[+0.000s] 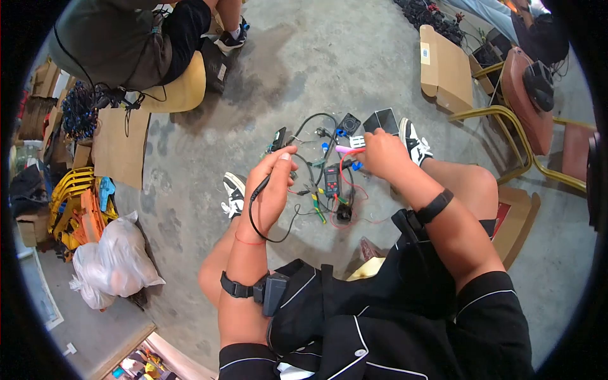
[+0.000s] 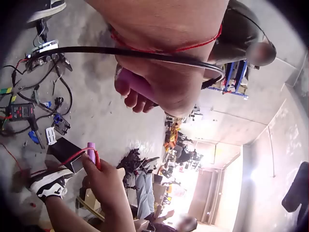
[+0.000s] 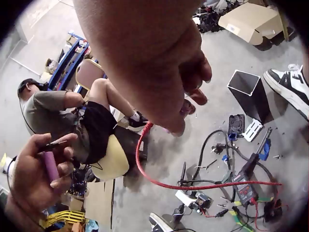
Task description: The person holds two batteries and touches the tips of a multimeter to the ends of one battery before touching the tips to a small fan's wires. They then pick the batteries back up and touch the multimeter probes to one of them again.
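The left hand (image 1: pixel 272 183) (image 3: pixel 36 176) grips a pink cylinder (image 3: pixel 50 166) and a thin black probe (image 3: pixel 52 144) joined to a black cable (image 1: pixel 252 218). Raised on the other side, the right hand (image 1: pixel 386 155) (image 2: pixel 110 183) pinches another pink cylinder (image 1: pixel 344 149) (image 2: pixel 91 151) together with a red lead (image 3: pixel 166 185). In the right wrist view that hand's own fingers partly cover its cylinder. Between the feet, a red-and-black meter (image 1: pixel 332 180) (image 3: pixel 245 191) lies on the floor among tangled wires. The two hands are apart.
A black rectangular tube (image 1: pixel 382 121), a small black fan-like part (image 1: pixel 349 123) and a white slotted piece (image 3: pixel 253 130) lie by the right shoe (image 1: pixel 415 142). A seated person (image 1: pixel 120 50) is at upper left, white bags (image 1: pixel 117 259) at left, a chair (image 1: pixel 525 107) at right.
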`<action>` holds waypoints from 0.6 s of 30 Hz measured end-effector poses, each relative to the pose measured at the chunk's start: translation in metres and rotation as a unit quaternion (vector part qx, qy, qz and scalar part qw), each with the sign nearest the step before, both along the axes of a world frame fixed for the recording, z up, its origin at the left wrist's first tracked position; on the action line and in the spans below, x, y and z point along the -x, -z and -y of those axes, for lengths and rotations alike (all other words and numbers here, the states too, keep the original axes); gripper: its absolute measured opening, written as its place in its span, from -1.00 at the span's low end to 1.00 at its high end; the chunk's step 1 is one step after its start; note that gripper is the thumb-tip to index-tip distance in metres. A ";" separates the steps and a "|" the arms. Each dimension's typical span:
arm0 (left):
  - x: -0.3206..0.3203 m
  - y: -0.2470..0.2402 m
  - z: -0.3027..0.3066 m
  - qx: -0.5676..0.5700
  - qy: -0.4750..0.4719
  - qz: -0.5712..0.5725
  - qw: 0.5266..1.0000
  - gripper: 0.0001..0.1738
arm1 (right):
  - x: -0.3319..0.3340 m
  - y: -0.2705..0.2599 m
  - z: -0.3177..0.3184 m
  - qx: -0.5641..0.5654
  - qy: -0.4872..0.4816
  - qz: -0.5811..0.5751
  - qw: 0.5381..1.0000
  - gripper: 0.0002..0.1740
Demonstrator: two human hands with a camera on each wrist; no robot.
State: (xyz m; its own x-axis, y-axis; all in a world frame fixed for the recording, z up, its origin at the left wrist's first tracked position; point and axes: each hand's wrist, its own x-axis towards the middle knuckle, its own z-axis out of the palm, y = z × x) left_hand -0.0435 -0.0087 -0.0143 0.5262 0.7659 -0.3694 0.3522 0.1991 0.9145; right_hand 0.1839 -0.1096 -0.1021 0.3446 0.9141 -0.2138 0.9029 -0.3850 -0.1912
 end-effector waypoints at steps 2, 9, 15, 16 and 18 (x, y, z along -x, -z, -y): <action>0.004 0.002 0.000 -0.016 -0.002 -0.024 1.000 -0.59 | -0.005 0.002 -0.001 0.034 0.007 -0.018 0.999 -0.64; 0.009 -0.010 -0.002 -0.019 -0.031 -0.024 0.999 -0.65 | -0.001 0.040 0.007 0.164 0.009 -0.115 0.980 -0.72; 0.022 -0.013 -0.008 -0.048 -0.112 0.042 0.992 -0.78 | 0.018 0.176 0.054 0.070 0.156 -0.274 0.946 -0.76; 0.021 -0.015 -0.007 -0.031 -0.124 0.033 0.991 -0.79 | 0.026 0.203 0.066 0.065 0.152 -0.288 0.943 -0.74; 0.018 -0.018 -0.006 -0.009 -0.138 0.015 0.990 -0.79 | 0.047 0.209 0.075 0.123 0.200 -0.319 0.918 -0.74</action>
State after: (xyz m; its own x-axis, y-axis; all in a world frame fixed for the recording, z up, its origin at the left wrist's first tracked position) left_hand -0.0617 -0.0032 0.0039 0.3067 0.8882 -0.3421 0.2583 0.2682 0.9281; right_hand 0.1368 -0.1850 -0.3109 0.3755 0.6379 -0.6724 0.4142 -0.7645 -0.4940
